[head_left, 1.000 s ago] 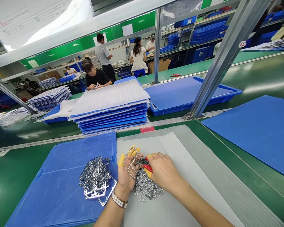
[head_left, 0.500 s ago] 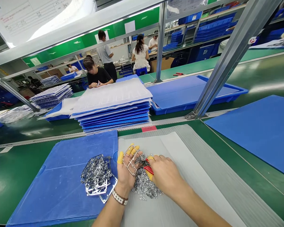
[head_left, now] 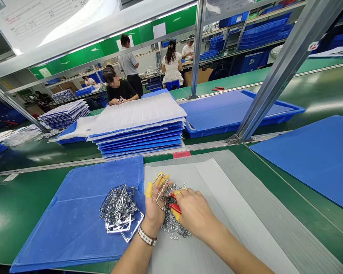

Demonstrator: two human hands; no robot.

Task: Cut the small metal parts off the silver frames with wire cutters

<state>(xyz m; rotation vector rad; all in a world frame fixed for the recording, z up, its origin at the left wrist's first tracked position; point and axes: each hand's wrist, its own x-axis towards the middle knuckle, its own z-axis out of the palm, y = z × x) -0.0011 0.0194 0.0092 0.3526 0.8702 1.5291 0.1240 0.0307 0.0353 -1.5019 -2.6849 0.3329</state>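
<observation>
My left hand, with yellow finger cots, holds a small shiny metal frame with crossbars between thumb and fingers. In my right hand is a pair of red-handled pliers, its jaws hidden by the hands and the metal frame. The pliers' front end is close to the frame. Beneath both hands lies a heap of small metal pieces on a grey foam sheet. To the left, a pile of metal frames rests on a blue plastic sheet.
Beyond the bench edge stands a tall stack of blue and white sheets. A blue tray sits behind the slanted metal post. Another blue sheet lies at right. Several people work in the background, one across the bench.
My right hand with the pliers has shifted slightly left, closer to the metal frame. The frame in my left hand has turned a little. The whole view has shifted slightly.
</observation>
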